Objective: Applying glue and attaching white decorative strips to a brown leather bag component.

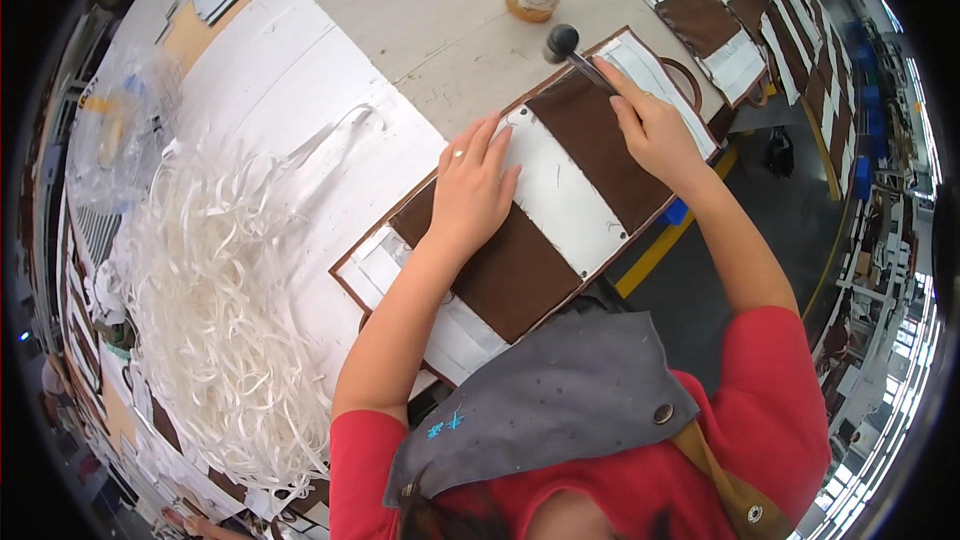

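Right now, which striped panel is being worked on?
The panel at the table's near edge, under both hands; the other panels lie stacked, untouched, at the far right.

Bright, even overhead light, no hard shadows; only a soft shadow under the left hand (470, 190) toward 6 o'clock. Whites near clipping on the white sheet (300, 110) at 10 o'clock and on the paper strip pile (220, 310) at 8 o'clock. Heavy fisheye: table edge (450, 0) bows, black vignette ring all round. Centre sharp; rim smeared from 2 to 5 o'clock. Hammer head (561, 41) slightly soft.
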